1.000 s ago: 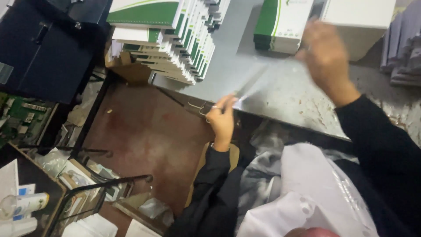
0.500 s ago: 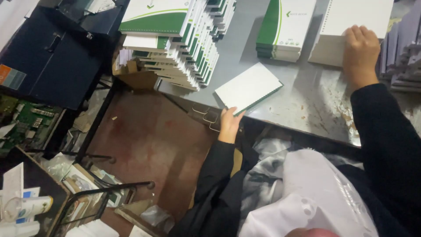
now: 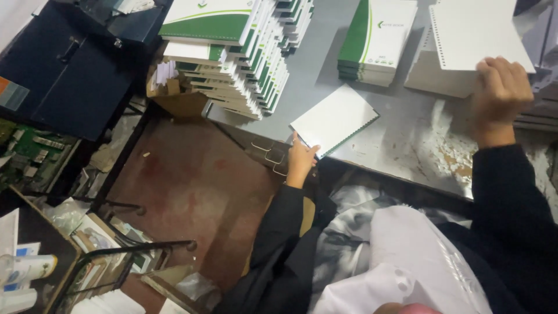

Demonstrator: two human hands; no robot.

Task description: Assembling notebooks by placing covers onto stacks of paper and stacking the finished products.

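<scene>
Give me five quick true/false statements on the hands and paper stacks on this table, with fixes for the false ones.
1. The left hand touches the near corner of a white punched sheet block lying on the grey table. True.
2. The right hand rests on a green cover. False: it lies on the stack of white punched sheets.
3. A small pile of green-and-white covers sits between the two hands. True.
4. The tall fanned stack of notebooks is at the table's right end. False: left end.
5. Both hands hold one sheet together. False: each is on a separate item.
</scene>
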